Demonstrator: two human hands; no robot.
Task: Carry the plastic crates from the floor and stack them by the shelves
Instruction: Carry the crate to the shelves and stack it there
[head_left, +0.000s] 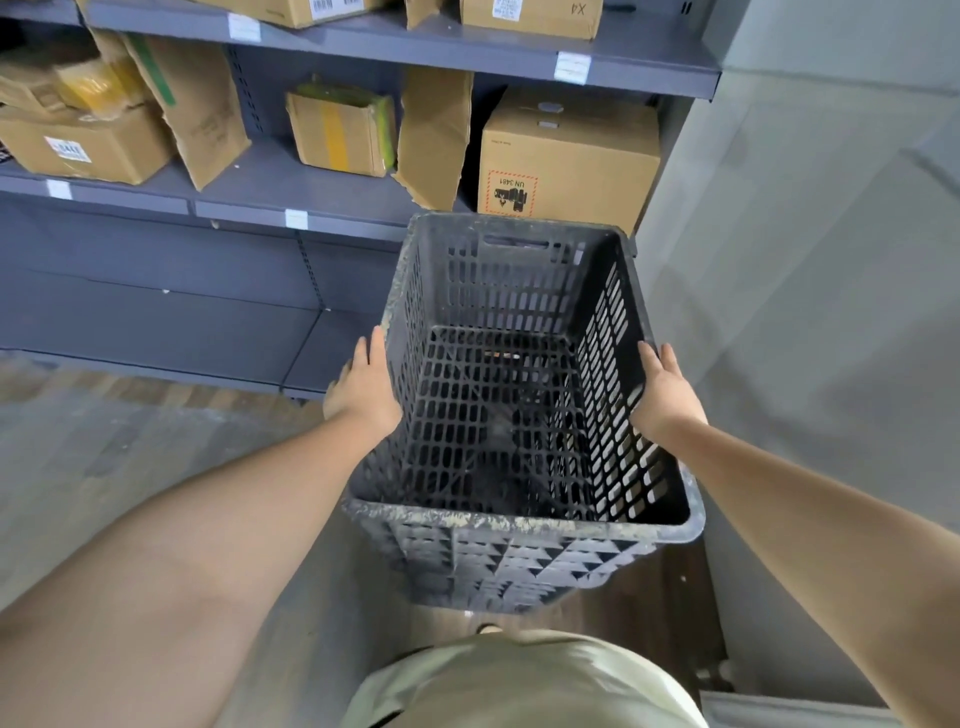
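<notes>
The person's left hand and right hand press flat against the long sides of a black plastic crate, fingers mostly straight, nothing curled under the rim. The crate sits raised in front of the grey shelves. Empty and slatted, it likely handles light and stiff; its grimy rim or end handle slot offers surer purchase.

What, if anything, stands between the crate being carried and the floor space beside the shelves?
Nothing visible does. Both the left hand and right hand hold the black crate by its sides, near the shelves. The floor directly beneath it is hidden by the crate.
</notes>
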